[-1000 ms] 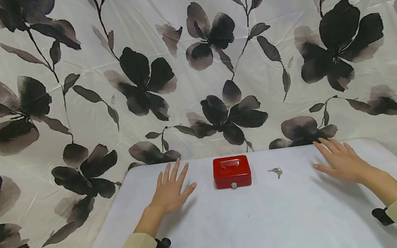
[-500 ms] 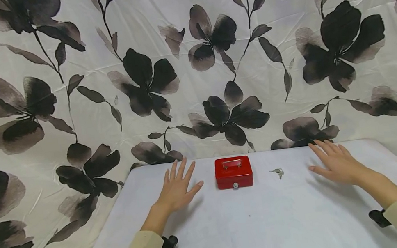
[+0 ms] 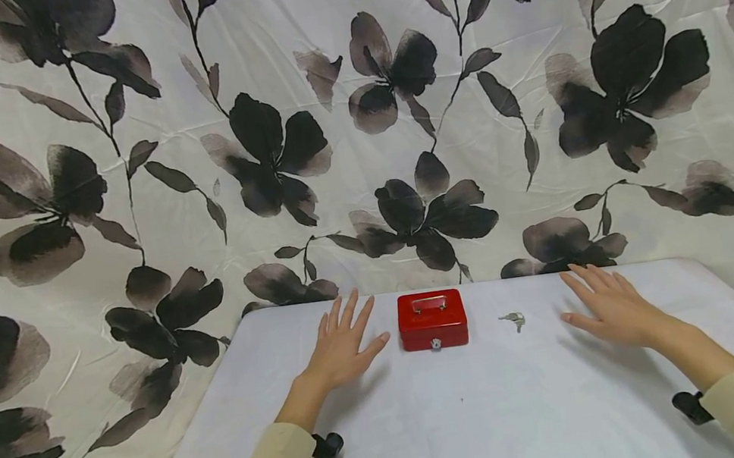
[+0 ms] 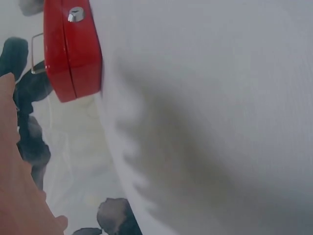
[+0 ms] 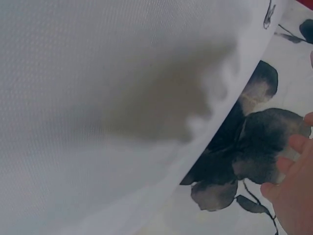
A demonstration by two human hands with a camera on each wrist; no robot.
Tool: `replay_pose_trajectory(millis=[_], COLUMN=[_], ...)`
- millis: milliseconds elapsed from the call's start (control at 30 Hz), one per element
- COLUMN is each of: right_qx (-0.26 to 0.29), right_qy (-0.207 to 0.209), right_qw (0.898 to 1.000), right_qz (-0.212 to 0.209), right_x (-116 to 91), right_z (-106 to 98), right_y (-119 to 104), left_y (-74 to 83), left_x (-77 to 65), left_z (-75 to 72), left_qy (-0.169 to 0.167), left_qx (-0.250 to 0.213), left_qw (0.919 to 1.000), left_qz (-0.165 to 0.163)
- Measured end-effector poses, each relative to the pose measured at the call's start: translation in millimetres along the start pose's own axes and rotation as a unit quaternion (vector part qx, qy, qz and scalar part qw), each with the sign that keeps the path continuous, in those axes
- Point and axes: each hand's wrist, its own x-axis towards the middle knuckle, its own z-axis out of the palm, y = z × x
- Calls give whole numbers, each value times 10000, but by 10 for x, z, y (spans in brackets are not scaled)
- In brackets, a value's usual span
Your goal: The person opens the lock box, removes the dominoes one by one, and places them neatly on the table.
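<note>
A small red cash box (image 3: pixel 432 320) stands with its lid down near the table's far edge. It has a metal handle on top and a silver lock (image 4: pixel 76 14) on its front. Just left of it, my left hand (image 3: pixel 341 350) hovers over the table with fingers spread, the thumb pointing toward the box. A pair of small keys (image 3: pixel 514 319) lies to the right of the box. Further right my right hand (image 3: pixel 614 309) is held above the surface, fingers straight, holding nothing. In the right wrist view the keys (image 5: pixel 268 15) show at the top.
The white table (image 3: pixel 461 431) reaches back to a hanging cloth (image 3: pixel 506 189) printed with dark flowers. Both hands cast soft shadows on the tabletop. A black strap-on device (image 3: pixel 328 448) sits at each wrist, below pale yellow sleeves.
Both hands have moved inward, the left one to the right toward the cash box and the right one left toward the keys. The box and keys stay put on the table.
</note>
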Motion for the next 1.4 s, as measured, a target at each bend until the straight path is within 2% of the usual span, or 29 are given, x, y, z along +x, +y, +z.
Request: replay_pose_trajectory(millis=[267, 433, 667, 1000, 1267, 1400], right_qx=[127, 542, 974, 1346, 1647, 1748], right_qy=[11, -94, -195, -313, -480, -518], right_qw=[9998, 9984, 9950, 9904, 9851, 9832], right_qz=[-123, -108, -96, 8, 77, 104], right_x=[35, 63, 129, 193, 247, 294], right_z=[36, 80, 135, 209, 237, 259], right_y=[-58, -83, -139, -171, -189, -215], left_y=[49, 69, 112, 121, 172, 188], left_x=[38, 59, 106, 141, 200, 219], left_z=[79, 140, 208, 297, 310, 314], left_qy=[134, 60, -190, -261, -362, -402], left_qx=[-343, -775, -1569, -2066, -2609, -2934], left_qw=[9993, 9970, 9872, 9779, 9645, 9550], left_qz=[73, 18, -211, -208, -198, -186])
